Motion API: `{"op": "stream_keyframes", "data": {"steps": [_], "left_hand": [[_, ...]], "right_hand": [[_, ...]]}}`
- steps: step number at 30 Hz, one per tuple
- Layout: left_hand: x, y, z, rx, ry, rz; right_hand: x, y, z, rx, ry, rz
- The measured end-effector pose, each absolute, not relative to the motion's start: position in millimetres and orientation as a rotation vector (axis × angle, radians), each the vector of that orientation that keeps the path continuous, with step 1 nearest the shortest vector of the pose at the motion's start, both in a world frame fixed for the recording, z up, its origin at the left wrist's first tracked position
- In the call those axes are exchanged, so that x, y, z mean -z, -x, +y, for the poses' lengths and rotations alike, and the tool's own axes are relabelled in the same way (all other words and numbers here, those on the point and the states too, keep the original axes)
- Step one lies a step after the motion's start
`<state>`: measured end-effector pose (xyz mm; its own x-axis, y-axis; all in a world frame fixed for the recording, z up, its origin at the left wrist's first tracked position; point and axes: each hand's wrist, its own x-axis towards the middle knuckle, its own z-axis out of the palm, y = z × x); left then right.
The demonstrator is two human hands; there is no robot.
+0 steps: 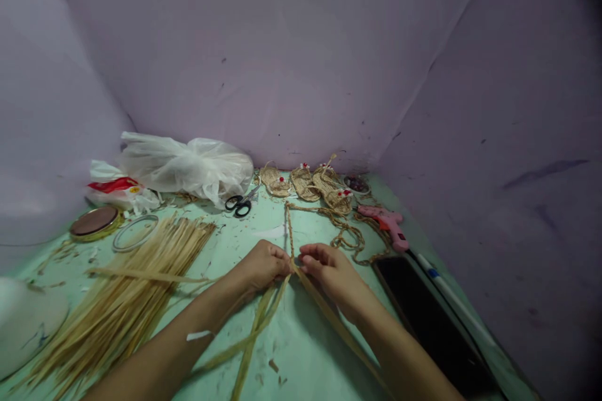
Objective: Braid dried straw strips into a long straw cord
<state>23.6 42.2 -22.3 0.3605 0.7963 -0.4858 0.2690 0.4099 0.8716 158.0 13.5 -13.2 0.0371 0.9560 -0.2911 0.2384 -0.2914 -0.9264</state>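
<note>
A thin braid [290, 232] of dried straw-like fibre runs away from my hands toward the back of the table. My left hand [269, 263] is closed, pinching the braid at its near end, where loose flat fibre strips [256, 332] fan out toward me. Beside it my right hand [327, 269] has its fingers curled at the same point, with one strip passing under it to the lower right. Further off, the braid joins a longer finished braided cord [350, 235] that lies in loops. A bundle of dried fibre strips [136, 301] lies to the left.
Black scissors [241, 203], a plastic bag [188, 166] and small woven slipper shapes [305, 183] with red beads lie along the back. On the right are a pink glue gun [388, 222], a dark flat object [433, 326] and a white marker [454, 297]. Tape rolls [96, 223] sit left.
</note>
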Motion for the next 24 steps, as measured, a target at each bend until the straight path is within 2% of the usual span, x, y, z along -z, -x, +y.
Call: {"op": "stream_keyframes", "data": {"steps": [3,7,12,24], "left_hand": [[24.8,-23.6,41.4,-0.466,-1.163,1.165],[27.2,-19.9,45.2,-0.399,-1.257,1.197],[20.0,-11.0,53.4,-0.324,-1.497,1.190],[-6.1,-40.9,-6.6,-0.081,-2.102,1.749]], "right_hand": [[27.3,-150.1,18.1,-1.582,1.527,-1.057],[32.2,-148.1,21.7,-1.500,1.555,-1.140],[27.6,-151.6,23.2,-1.670,1.507,-1.036],[34.4,-149.6,20.5,-1.669,1.436,-0.922]]}}
